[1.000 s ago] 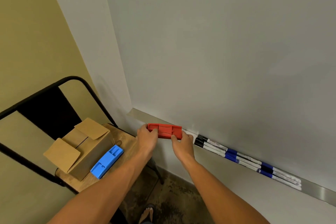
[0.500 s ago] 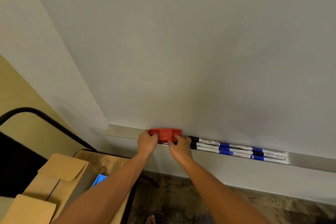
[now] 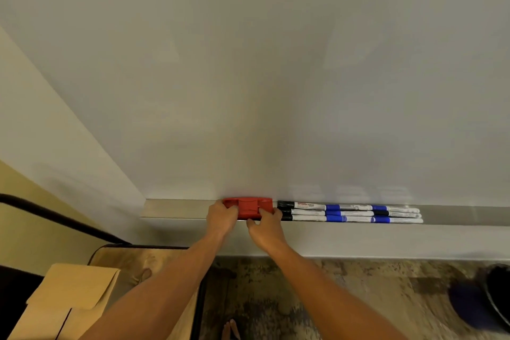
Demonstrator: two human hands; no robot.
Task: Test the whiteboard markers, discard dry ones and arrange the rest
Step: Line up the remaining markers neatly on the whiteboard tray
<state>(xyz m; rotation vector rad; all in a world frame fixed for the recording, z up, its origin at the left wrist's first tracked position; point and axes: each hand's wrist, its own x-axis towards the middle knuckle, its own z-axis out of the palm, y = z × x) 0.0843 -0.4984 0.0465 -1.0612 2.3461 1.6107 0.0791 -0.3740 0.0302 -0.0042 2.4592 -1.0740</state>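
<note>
On the metal tray [image 3: 176, 208] under the whiteboard [image 3: 276, 77], your left hand [image 3: 222, 218] and right hand [image 3: 266, 228] each grip an end of the red eraser [image 3: 249, 207], with the capped markers [image 3: 349, 213] lined up in rows just to its right.

The whiteboard markers [image 3: 349, 213] lie flat on the metal tray [image 3: 176, 208] that runs along the bottom edge of the whiteboard [image 3: 276, 77], bundled in rows side by side and laid end to end, parallel to the board. Their barrels are white with printed labels, all caps are on, and the caps are black at the left end and blue or black further right. Just beside their left ends, a red eraser [image 3: 248, 207] sits on the same tray, nearly touching the black caps, gripped at its two ends by both hands.
</note>
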